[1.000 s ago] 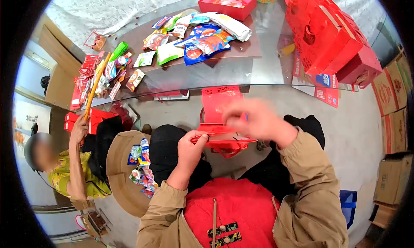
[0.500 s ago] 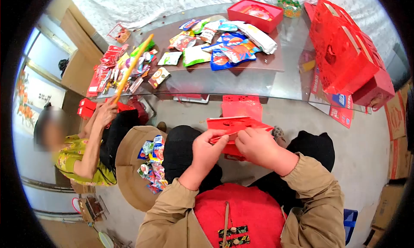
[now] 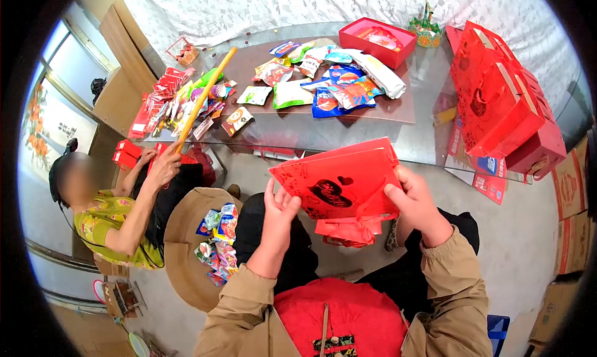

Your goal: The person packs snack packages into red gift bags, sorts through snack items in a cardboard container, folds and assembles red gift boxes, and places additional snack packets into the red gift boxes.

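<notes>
A red gift bag (image 3: pixel 357 186) with a dark heart-shaped print is held up in front of me, its broad face toward me. My right hand (image 3: pixel 416 201) grips its right side, thumb on the face. At the left edge is my left hand (image 3: pixel 278 211), fingers apart, palm toward the bag; whether it touches the bag is unclear. Below and behind it hangs more red material (image 3: pixel 348 231), partly hidden by the bag.
Snack packets (image 3: pixel 348 90) and a red box (image 3: pixel 379 43) lie on the glass table (image 3: pixel 404 133). Red bags (image 3: pixel 497 96) stand at right. At left, a co-worker (image 3: pixel 115 223) holds a yellow stick (image 3: pixel 208 96) beside a cardboard tub (image 3: pixel 180 257) of packets.
The red bag has been raised and turned so its printed face shows. My left hand has opened and moved to its left side; my right hand has moved right. The view has shifted.
</notes>
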Demonstrator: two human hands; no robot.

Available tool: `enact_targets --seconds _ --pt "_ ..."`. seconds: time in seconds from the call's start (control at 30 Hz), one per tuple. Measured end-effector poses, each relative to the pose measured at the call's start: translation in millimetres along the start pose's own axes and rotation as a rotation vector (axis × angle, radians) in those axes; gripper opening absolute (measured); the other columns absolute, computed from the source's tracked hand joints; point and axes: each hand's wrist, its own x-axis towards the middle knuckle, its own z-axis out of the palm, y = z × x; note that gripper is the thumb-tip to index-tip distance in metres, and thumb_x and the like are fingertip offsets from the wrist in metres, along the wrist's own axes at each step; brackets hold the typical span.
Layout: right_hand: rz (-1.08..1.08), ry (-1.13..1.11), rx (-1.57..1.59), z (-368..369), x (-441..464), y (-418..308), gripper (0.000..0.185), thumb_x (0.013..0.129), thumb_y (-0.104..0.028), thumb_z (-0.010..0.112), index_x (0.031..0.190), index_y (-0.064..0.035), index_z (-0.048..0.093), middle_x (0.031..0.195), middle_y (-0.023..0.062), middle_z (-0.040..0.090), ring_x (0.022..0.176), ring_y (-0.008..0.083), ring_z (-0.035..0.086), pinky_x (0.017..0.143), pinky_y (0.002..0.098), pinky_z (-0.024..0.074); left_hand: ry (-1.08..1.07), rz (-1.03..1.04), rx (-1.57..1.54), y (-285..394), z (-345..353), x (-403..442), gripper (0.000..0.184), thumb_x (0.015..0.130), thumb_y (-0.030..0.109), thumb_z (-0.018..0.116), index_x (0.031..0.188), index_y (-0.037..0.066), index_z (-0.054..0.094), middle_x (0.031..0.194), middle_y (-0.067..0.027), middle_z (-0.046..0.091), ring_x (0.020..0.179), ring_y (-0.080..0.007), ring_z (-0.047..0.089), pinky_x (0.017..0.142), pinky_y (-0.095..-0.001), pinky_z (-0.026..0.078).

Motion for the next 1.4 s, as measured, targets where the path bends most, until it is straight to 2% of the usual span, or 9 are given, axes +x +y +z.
enact_targets --seconds 0.13,0.23,0.33,0.43,0.63,0.8,0.9,1.1,1.4 --pt "0.105 -0.077 0.469 -22.8 2.3 -10.6 0.035 0.091 -0.009 0.061 0.124 0.0034 0.059 0.126 0.006 0.063 0.113 0.0147 0.059 0.1 0.0321 0.0449 -0.182 -0.173 -0.145 15.0 -31.6 12.5 0.074 0.09 0.037 0.071 0.147 0.004 0.036 0.144 -0.0111 0.05 0.129 -0.0241 0.052 0.109 -0.0414 0.04" --pt "0.143 -0.092 0.543 -40.4 3.4 -0.7 0.046 0.088 -0.025 0.066 0.122 0.0047 0.059 0.121 0.01 0.066 0.109 0.0189 0.062 0.097 0.0337 0.0464 -0.431 -0.23 -0.218 30.0 -38.3 9.5 0.076 0.089 0.04 0.071 0.147 0.003 0.038 0.147 -0.0114 0.047 0.133 -0.0253 0.048 0.111 -0.0433 0.038" --pt "0.061 -0.258 0.751 -38.1 2.6 5.5 0.043 0.094 -0.022 0.058 0.128 0.0047 0.058 0.13 0.0148 0.061 0.121 0.0241 0.058 0.105 0.0379 0.0431 -0.486 -0.262 -0.352 30.0 -33.6 -7.9 0.08 0.09 0.038 0.069 0.151 0.002 0.031 0.15 -0.0112 0.044 0.138 -0.0258 0.042 0.114 -0.0451 0.033" --pt "0.276 0.009 1.031 -24.7 -10.1 20.1 0.054 0.104 -0.038 0.039 0.137 0.0032 0.049 0.137 0.0173 0.056 0.124 0.0313 0.055 0.108 0.0427 0.0422 -0.586 -0.376 -0.428 27.5 -33.4 -15.2 0.077 0.091 0.044 0.067 0.147 0.0 0.038 0.145 -0.0124 0.049 0.133 -0.0259 0.048 0.112 -0.0441 0.036" --pt "0.265 -0.114 1.1 -28.4 -24.7 36.4 0.057 0.105 -0.043 0.033 0.14 0.0013 0.045 0.139 0.0167 0.054 0.126 0.032 0.053 0.108 0.0469 0.042 -0.521 -0.311 -0.4 31.9 -36.1 -11.0 0.089 0.086 0.062 0.063 0.143 -0.003 0.042 0.144 -0.0165 0.05 0.135 -0.0296 0.047 0.114 -0.0487 0.033" --pt "0.337 -0.158 0.95 -6.5 -24.7 9.9 0.042 0.099 -0.023 0.053 0.134 0.0001 0.053 0.132 0.0165 0.059 0.117 0.0305 0.06 0.099 0.0439 0.0498 -0.634 -0.385 -0.49 44.7 -32.8 -21.1 0.09 0.089 0.063 0.057 0.145 -0.004 0.039 0.146 -0.0166 0.048 0.135 -0.0251 0.046 0.114 -0.0411 0.033" --pt "0.322 -0.244 0.926 0.5 -22.6 4.0 0.041 0.095 -0.015 0.06 0.132 0.0006 0.054 0.131 0.0149 0.06 0.115 0.0281 0.061 0.098 0.0428 0.0504 -0.686 -0.336 -0.367 53.4 -24.6 -21.3 0.106 0.079 0.076 0.059 0.145 -0.005 0.038 0.147 -0.0204 0.046 0.134 -0.0309 0.047 0.113 -0.0461 0.035" --pt "0.41 -0.235 0.929 16.5 -27.0 -8.7 0.041 0.093 -0.011 0.064 0.131 0.0004 0.056 0.13 0.0117 0.061 0.116 0.0229 0.06 0.098 0.0384 0.0489 -0.578 -0.288 -0.286 56.4 -21.0 -21.3 0.097 0.079 0.071 0.064 0.137 -0.004 0.043 0.135 -0.014 0.055 0.125 -0.0237 0.055 0.108 -0.04 0.042" --pt "0.468 -0.503 0.668 71.9 -22.7 -21.3 0.04 0.093 -0.011 0.064 0.131 0.0005 0.056 0.13 0.0114 0.061 0.116 0.0224 0.06 0.098 0.0379 0.0486 -0.45 -0.231 -0.234 30.5 -18.4 -18.3 0.083 0.083 0.061 0.068 0.138 0.005 0.043 0.131 -0.0098 0.055 0.121 -0.0202 0.055 0.104 -0.0376 0.045"
